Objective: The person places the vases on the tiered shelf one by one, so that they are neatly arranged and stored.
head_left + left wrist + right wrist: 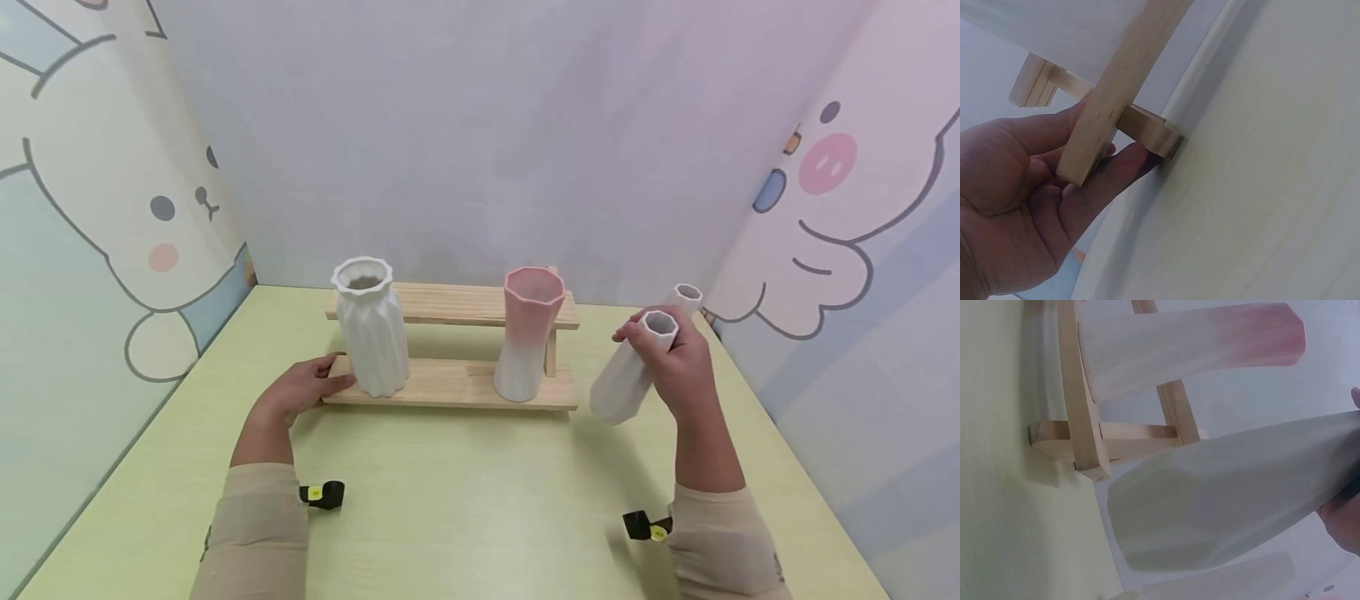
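My left hand (pixel 303 387) grips the left end of the lower board of a two-tier wooden stand (pixel 450 383); in the left wrist view its thumb and fingers lie on either side of the board's end (pixel 1100 119). A white ribbed vase (pixel 372 333) stands upright at the left of that board, and a pink-and-white vase (pixel 528 329) at its right. My right hand (pixel 684 362) holds a white faceted vase (pixel 622 379) by its neck, tilted and raised beside the stand's right end. The right wrist view shows this vase's wide base (pixel 1160 512) apart from the stand.
Behind my right hand stands another white vase (pixel 687 296), mostly hidden. The light yellow table (pixel 465 500) reaches the grey back wall (pixel 465 150). Side panels carry cartoon animals. A black wrist camera (pixel 324 494) sits by each sleeve.
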`<action>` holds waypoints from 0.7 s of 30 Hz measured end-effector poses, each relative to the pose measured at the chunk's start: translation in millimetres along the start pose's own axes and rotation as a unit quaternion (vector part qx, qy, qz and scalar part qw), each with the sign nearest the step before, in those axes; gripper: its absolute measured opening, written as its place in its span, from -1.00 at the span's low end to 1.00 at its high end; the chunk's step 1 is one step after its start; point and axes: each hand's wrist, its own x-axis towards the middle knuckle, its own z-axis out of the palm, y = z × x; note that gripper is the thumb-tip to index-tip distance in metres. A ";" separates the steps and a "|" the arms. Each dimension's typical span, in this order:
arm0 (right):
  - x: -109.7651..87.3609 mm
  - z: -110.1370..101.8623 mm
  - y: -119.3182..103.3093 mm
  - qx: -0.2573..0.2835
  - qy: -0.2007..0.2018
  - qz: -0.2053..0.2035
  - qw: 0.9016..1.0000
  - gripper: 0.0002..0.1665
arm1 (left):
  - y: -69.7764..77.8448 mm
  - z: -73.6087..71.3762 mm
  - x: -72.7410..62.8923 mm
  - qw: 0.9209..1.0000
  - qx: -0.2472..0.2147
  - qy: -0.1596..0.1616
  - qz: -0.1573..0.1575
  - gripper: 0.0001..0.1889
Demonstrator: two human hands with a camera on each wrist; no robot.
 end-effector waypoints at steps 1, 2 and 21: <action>-0.5 1.2 -1.1 -0.004 -0.002 -0.001 1.000 -0.71 | 0.0 0.0 0.0 1.000 0.000 -0.001 0.000 0.08; -1.0 2.4 -2.1 -0.007 -0.004 -0.001 1.000 -0.71 | 0.1 0.0 -0.1 1.000 0.000 -0.001 0.000 0.08; -8.3 21.7 -13.3 0.028 -0.024 -0.017 0.999 -0.75 | -1.0 -1.6 1.2 1.000 -0.001 -0.002 -0.005 0.05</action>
